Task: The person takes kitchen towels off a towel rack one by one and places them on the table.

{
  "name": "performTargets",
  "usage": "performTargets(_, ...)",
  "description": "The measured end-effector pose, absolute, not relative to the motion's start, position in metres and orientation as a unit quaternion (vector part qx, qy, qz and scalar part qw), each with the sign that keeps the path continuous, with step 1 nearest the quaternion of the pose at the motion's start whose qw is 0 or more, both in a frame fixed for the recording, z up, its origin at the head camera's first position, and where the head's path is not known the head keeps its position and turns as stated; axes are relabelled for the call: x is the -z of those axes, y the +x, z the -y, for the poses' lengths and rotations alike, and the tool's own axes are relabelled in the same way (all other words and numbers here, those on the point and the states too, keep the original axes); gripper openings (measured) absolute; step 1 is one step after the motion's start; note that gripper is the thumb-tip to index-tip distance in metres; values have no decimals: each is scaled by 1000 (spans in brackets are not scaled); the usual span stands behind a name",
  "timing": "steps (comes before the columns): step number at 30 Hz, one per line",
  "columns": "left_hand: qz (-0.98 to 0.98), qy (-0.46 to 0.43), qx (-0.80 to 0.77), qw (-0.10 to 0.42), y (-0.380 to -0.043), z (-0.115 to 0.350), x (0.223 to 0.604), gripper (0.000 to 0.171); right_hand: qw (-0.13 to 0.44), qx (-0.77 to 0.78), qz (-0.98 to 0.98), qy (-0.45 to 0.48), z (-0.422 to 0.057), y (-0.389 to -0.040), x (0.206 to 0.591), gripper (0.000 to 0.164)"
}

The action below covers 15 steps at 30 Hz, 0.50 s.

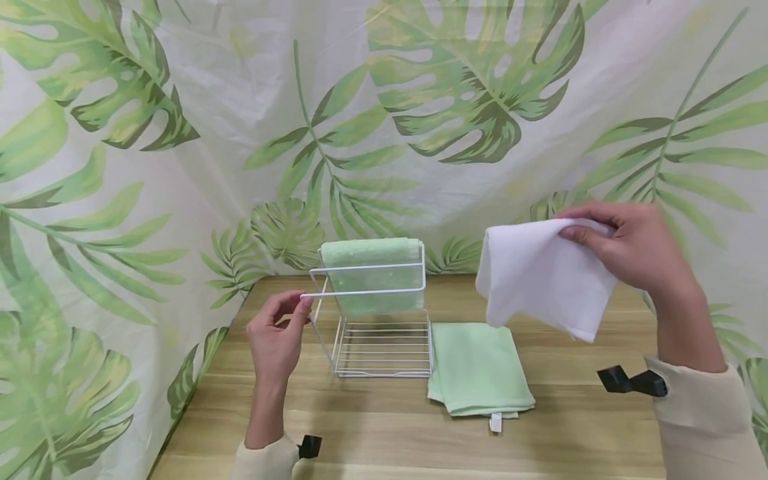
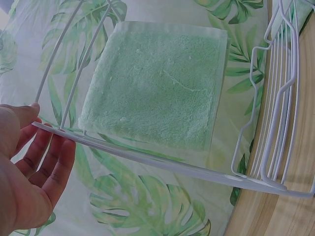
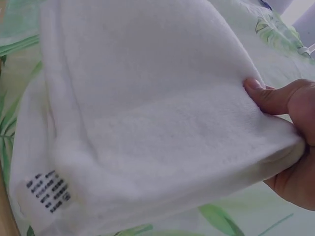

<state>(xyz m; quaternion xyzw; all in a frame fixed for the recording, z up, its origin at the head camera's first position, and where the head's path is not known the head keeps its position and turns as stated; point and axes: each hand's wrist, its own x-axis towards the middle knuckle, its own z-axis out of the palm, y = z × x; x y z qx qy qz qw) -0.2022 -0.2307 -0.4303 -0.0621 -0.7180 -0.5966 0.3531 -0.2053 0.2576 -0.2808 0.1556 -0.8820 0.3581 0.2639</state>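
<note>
My left hand [image 1: 277, 337] pinches the front left corner of a white wire rack [image 1: 384, 375] between thumb and fingers. Over the rack's rear top bar hangs a light green towel [image 1: 375, 283], also plain in the left wrist view. Up in the air to the right, my right hand [image 1: 639, 250] grips a folded white towel [image 1: 543, 277] by its upper right edge, thumb on the near side. A printed label [image 3: 47, 191] shows at a corner of that towel in the right wrist view.
Right of the rack, a folded green towel [image 1: 480, 370] lies on the wooden table [image 1: 390, 440], its small white tag [image 1: 495, 423] toward me. A leaf-patterned curtain [image 1: 336, 133] hangs behind and around the table.
</note>
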Motion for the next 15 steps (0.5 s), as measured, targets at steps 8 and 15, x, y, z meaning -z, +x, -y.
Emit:
performTargets(8,715,-64,600,353,-202,230,430,14,225,-353,890,181,-269,-200,310,15)
performTargets(15,714,-65,600,354,-202,231,430,13,181,-334,905,190,-283,-192,330,13)
